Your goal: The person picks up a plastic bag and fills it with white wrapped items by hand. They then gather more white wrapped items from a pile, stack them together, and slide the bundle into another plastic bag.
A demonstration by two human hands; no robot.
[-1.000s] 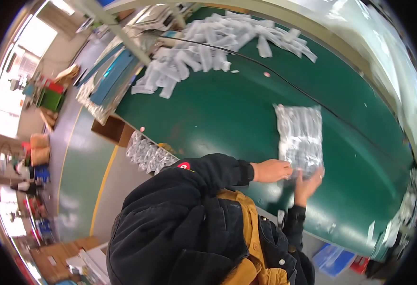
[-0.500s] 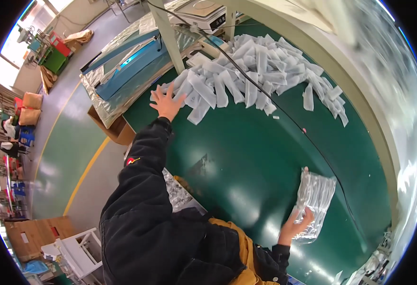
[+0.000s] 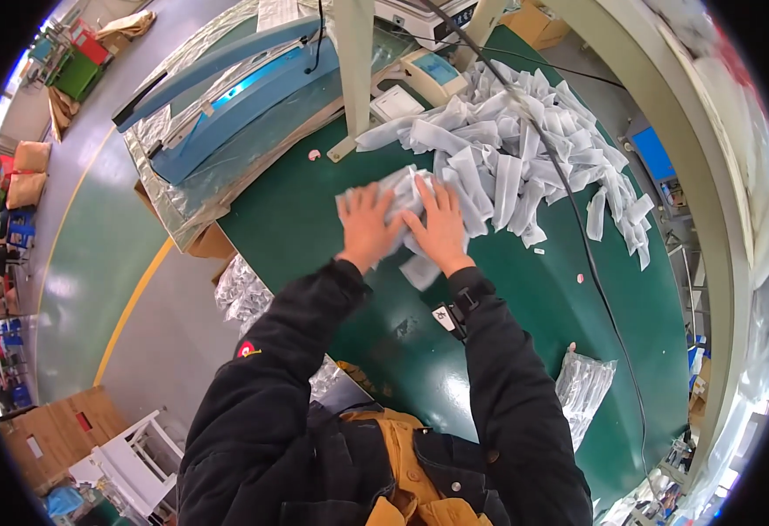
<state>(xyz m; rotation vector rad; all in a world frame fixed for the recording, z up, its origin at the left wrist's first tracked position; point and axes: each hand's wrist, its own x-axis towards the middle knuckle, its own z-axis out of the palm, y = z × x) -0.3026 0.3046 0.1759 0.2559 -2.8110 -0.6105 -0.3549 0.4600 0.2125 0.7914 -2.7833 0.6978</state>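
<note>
Both my hands press on the near left part of a heap of narrow frosted plastic sleeves, on a green tabletop. My left hand lies over several sleeves with its fingers spread, slightly blurred. Close beside it, my right hand rests with outstretched fingers, the thumbs almost meeting. One loose sleeve pokes out below my right hand. What lies directly under my palms is hidden. To the right, partly behind my right sleeve, sits a bundle of clear plastic packs.
A blue long-armed sealing machine stands at the back left, next to a beige post. A small beige device sits behind the heap. A black cable hangs across the table. Clear packs fill a container by the left edge.
My right hand has left the clear bundle and come over beside my left hand. My left hand has moved rightward, drawing sleeves from the heap's left end with it.
</note>
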